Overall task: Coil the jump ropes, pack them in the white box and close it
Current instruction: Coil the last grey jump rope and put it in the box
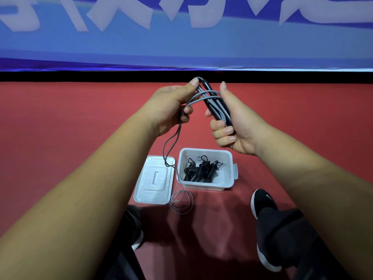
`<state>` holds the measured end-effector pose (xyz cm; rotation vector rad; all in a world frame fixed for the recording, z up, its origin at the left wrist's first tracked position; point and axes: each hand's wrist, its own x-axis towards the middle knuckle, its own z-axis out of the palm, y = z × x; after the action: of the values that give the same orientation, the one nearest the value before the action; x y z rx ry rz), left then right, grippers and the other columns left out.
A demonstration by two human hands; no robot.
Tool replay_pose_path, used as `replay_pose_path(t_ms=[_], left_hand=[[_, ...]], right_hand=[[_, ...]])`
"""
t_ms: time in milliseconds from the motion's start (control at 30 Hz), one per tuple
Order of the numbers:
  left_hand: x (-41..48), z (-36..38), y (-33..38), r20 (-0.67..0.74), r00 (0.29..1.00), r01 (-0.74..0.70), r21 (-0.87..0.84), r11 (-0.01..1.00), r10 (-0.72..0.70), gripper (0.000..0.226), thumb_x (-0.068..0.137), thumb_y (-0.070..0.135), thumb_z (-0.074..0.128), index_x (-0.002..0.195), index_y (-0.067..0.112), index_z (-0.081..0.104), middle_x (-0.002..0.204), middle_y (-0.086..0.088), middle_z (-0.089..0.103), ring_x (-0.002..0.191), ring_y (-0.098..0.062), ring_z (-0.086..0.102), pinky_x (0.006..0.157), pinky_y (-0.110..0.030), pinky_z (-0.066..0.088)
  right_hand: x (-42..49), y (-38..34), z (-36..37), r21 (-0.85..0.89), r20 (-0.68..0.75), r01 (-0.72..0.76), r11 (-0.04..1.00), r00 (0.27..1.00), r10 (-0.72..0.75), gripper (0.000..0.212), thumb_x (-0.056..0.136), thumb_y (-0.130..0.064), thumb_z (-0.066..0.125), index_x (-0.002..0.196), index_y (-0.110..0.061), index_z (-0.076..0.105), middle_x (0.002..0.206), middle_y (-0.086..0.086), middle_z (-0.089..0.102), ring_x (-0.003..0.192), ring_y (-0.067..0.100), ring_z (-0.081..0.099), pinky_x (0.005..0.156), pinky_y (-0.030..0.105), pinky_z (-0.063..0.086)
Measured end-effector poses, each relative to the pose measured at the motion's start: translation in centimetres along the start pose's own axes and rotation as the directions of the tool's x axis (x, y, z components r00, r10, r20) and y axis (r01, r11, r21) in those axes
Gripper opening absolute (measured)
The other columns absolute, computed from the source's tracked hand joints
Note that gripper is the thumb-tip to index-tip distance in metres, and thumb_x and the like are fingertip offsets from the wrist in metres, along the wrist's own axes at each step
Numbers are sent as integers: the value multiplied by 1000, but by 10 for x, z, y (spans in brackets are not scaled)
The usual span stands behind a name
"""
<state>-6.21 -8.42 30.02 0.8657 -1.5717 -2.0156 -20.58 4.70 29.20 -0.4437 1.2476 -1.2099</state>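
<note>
My right hand (232, 126) grips the dark handles of a grey jump rope (212, 101) together with a few wound turns of cord. My left hand (173, 106) pinches the cord beside the handles, thumb on top. The loose rest of the cord hangs from my left hand down across the lid and ends in loops on the floor (181, 201). Below my hands the white box (227, 178) stands open on the red floor, with several coiled black jump ropes (199, 170) inside. Its white lid (155, 180) lies flat on the floor just left of it.
I stand on a red floor (60, 128). My black shoes (262, 201) and dark trousers show at the bottom. A blue banner with white characters (181, 37) runs along the far edge behind a black strip.
</note>
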Motion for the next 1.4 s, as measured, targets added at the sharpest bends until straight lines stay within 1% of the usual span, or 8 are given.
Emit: replay_pose_path(t_ms=[133,433,633,767,900,1067,1300,1400], left_hand=[[-2,1,2,48,999,-14,92,996,9,15,102,28,67,101,13,66,100,-10,76,61,-12,48,56,-25,37],[-9,3,-4,217,974,16,225,974,-66,2,101,14,66,101,14,68,96,-10,74,69,-16,59,69,-29,51],[-8,-1,-2,290,943,80,276,958,-162,12,103,14,62,109,8,70,91,-7,73,70,-13,61,72,-25,55],[-11,-13,-6,358,874,123,493,861,-329,18,104,16,59,111,6,73,88,-8,70,73,-13,64,75,-23,56],[-11,-29,-14,270,856,160,673,722,-441,16,99,8,68,113,6,76,87,-8,73,81,-14,68,82,-26,59],[-8,-38,-16,111,922,167,751,639,-370,11,87,9,82,97,5,79,94,-23,76,81,-23,71,86,-42,63],[-15,-42,-6,241,909,201,462,864,-341,19,83,20,77,98,9,69,94,-11,72,99,-24,75,98,-40,59],[-18,-46,0,299,906,158,415,896,-299,24,83,17,73,103,5,72,91,-11,73,90,-21,74,89,-33,62]], right_hand=[[1,-1,-1,30,-17,8,1000,1000,-7,75,85,-91,50,99,-18,54,65,-4,31,45,6,18,41,18,13],[5,-4,-8,142,-69,20,990,998,-11,70,80,-87,65,101,-23,48,67,-5,29,51,6,15,38,20,15],[6,-10,-16,260,-68,20,965,998,-3,40,93,-55,70,93,-23,46,64,-8,28,45,4,18,37,18,13],[7,-12,-19,286,-114,53,957,993,-21,28,96,-38,72,91,-18,52,63,-9,28,43,2,21,40,17,12],[7,-21,-30,223,-103,22,975,995,1,20,98,-26,70,92,-18,53,66,-9,29,45,2,21,36,16,16],[0,-23,-33,21,5,-81,996,997,81,13,101,-21,64,99,-16,53,64,-7,39,46,0,23,34,13,15],[0,-22,-39,-13,-38,-69,998,997,68,13,103,-18,63,102,-14,51,69,1,53,46,1,25,34,13,16],[2,-20,-42,-9,-65,-62,998,996,61,13,103,-18,64,102,-12,52,69,2,55,46,1,26,34,13,17]])
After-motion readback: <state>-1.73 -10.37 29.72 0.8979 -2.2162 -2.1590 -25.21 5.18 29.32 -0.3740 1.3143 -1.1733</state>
